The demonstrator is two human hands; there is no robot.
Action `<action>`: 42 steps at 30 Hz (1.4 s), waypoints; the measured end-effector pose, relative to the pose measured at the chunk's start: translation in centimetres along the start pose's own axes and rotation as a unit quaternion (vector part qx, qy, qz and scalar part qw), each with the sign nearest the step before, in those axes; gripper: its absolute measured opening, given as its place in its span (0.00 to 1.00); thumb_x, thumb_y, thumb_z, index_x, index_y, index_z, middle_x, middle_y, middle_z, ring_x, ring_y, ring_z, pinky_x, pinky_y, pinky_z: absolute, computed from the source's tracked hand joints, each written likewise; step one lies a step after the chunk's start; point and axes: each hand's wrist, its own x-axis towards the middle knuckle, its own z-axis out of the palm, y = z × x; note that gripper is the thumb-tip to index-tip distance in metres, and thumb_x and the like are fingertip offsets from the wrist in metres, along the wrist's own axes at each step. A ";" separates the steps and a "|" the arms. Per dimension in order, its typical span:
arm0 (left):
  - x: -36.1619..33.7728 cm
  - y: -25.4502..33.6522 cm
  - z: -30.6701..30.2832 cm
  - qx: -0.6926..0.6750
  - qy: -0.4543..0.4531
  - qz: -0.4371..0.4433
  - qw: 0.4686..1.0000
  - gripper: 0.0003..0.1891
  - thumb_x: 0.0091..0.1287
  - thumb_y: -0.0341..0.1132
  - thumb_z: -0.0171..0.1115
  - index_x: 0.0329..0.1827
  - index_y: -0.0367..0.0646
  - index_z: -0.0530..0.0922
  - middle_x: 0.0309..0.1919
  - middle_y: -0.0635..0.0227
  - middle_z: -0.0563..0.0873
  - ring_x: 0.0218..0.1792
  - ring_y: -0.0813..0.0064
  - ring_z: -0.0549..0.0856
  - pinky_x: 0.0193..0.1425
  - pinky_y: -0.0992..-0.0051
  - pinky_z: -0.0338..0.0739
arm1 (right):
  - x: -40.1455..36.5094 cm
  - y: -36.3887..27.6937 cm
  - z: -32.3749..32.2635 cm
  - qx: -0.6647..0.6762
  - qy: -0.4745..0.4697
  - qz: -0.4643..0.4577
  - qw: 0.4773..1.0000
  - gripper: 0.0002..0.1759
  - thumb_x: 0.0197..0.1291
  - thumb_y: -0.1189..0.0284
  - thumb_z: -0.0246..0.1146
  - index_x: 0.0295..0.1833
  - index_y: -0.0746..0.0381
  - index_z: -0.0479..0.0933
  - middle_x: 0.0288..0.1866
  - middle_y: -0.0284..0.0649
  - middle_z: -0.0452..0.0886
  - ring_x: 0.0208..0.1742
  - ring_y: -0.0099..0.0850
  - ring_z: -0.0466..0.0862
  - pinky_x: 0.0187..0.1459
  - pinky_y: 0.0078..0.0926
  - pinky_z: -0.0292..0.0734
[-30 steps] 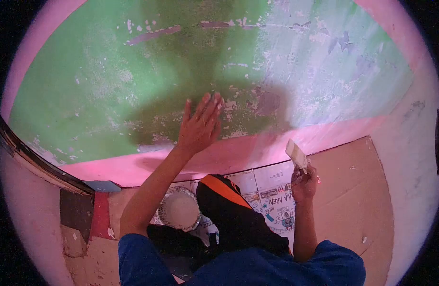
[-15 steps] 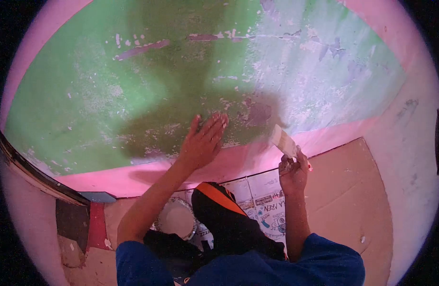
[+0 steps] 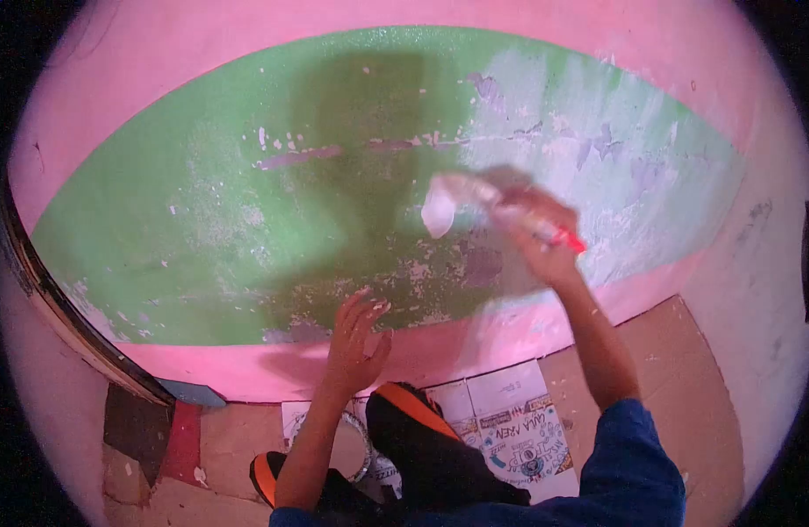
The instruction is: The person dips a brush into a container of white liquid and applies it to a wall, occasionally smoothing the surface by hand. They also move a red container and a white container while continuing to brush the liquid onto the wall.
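My right hand (image 3: 536, 230) is raised before the green wall (image 3: 220, 176) and grips a brush (image 3: 464, 189), blurred by motion, with a red end showing beside the hand. A white patch lies at the brush's head. Whether the brush touches the wall I cannot tell. My left hand (image 3: 359, 338) holds nothing, its fingers apart, in front of the wall's lower pink band (image 3: 422, 347). Whitish specks mark its fingertips. Peeling and bare patches run over the green paint, and whitish streaks cover its right part.
A round container (image 3: 347, 448) of pale material stands on the floor beside my leg (image 3: 422, 439). Printed sheets (image 3: 523, 443) and brown cardboard (image 3: 659, 386) cover the floor. A dark curved edge (image 3: 62, 316) runs along the left.
My right hand has moved up and left with the brush, from the pink band to the green area. My left hand has dropped lower. The view has tilted up, showing more pink wall.
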 end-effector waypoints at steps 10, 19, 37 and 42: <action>1.5 1.0 -1.0 -0.008 0.061 0.007 0.998 0.15 0.52 0.29 0.58 0.45 0.41 0.73 0.42 0.55 0.76 0.49 0.54 0.72 0.54 0.61 0.64 | -6.9 1.4 2.4 0.075 -0.313 0.015 0.947 0.15 0.47 0.68 0.58 0.44 0.54 0.74 0.42 0.37 0.77 0.43 0.33 0.78 0.46 0.29 0.74; 1.8 -0.2 -2.0 -0.017 0.084 -0.013 0.996 0.15 0.52 0.27 0.58 0.44 0.40 0.73 0.40 0.56 0.75 0.46 0.56 0.73 0.51 0.62 0.66 | 9.5 -2.3 -3.9 -0.326 -0.068 -0.186 0.924 0.03 0.44 0.72 0.61 0.28 0.56 0.74 0.31 0.39 0.79 0.31 0.31 0.79 0.31 0.24 0.74; 1.5 -0.8 -3.8 0.007 0.111 -0.043 0.993 0.14 0.53 0.28 0.57 0.44 0.40 0.74 0.44 0.58 0.75 0.50 0.58 0.71 0.55 0.63 0.63 | 11.9 2.6 -3.0 -0.362 -0.072 -0.162 0.915 0.07 0.49 0.71 0.59 0.35 0.59 0.76 0.27 0.42 0.78 0.28 0.32 0.79 0.28 0.29 0.75; 1.7 -0.9 -3.4 0.050 0.107 -0.045 0.992 0.16 0.54 0.29 0.57 0.47 0.40 0.73 0.47 0.57 0.74 0.53 0.57 0.70 0.57 0.63 0.62 | -3.0 -0.1 5.2 -0.271 -0.340 -0.259 0.863 0.12 0.49 0.69 0.51 0.39 0.59 0.74 0.35 0.43 0.77 0.40 0.38 0.78 0.47 0.40 0.71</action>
